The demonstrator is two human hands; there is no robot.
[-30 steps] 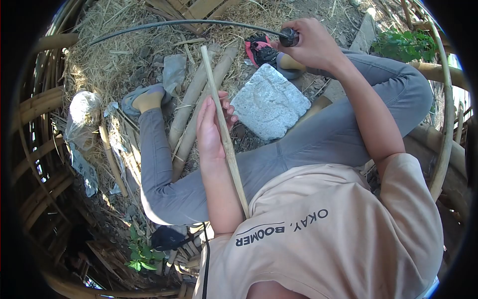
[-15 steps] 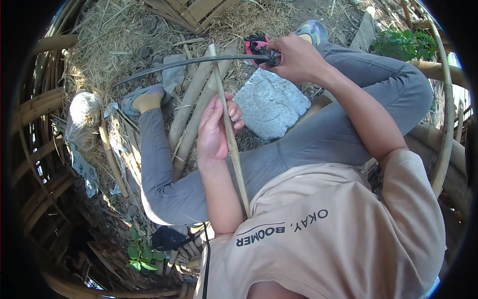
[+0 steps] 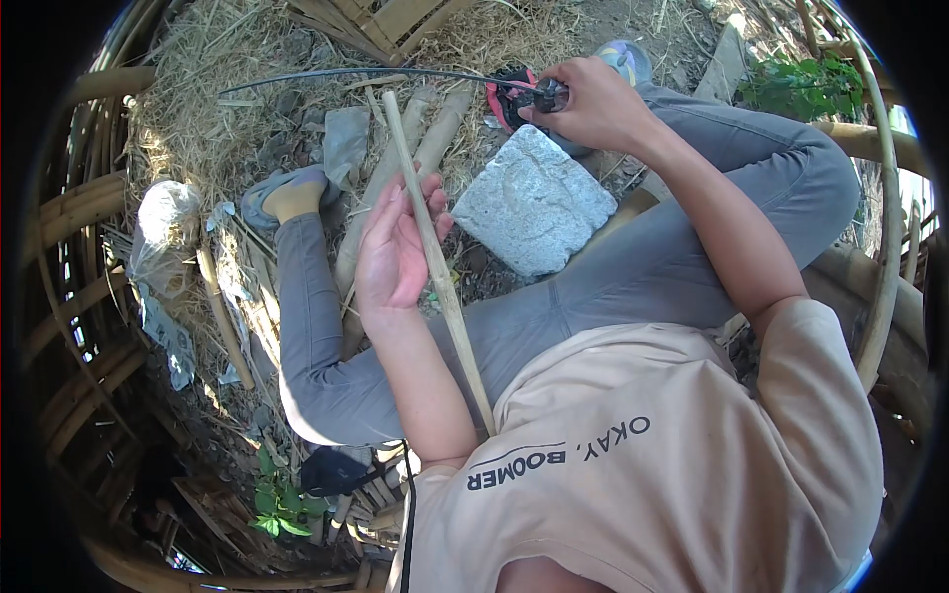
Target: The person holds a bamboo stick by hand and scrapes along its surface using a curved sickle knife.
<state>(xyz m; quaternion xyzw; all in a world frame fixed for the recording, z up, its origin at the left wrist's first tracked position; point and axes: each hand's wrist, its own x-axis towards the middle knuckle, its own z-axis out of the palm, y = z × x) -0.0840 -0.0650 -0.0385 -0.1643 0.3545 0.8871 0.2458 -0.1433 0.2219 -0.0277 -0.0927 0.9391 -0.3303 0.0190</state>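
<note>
My left hand (image 3: 393, 259) is palm up, its fingers loosely curled round the middle of a long, pale bamboo stick (image 3: 450, 304). The stick's lower end rests against the shirt at my belly, and its upper end points away from me. In my right hand (image 3: 605, 107) is the dark handle of a machete (image 3: 395, 72). Its long, thin, slightly curved blade reaches out to the left, beyond the stick's upper tip. A rough, pale stone block (image 3: 534, 203) lies between my legs, under and near both hands.
Bamboo poles (image 3: 364, 222) lie on the ground beside my left hand. A black and pink object (image 3: 509, 97) sits behind the machete handle. Dry straw (image 3: 227, 59), a plastic bag (image 3: 168, 222) and a bamboo fence (image 3: 74, 287) surround me.
My left hand has moved left with the stick, whose upper end has tilted left. The machete blade has swung up and away, off the stick. My right hand has shifted slightly.
</note>
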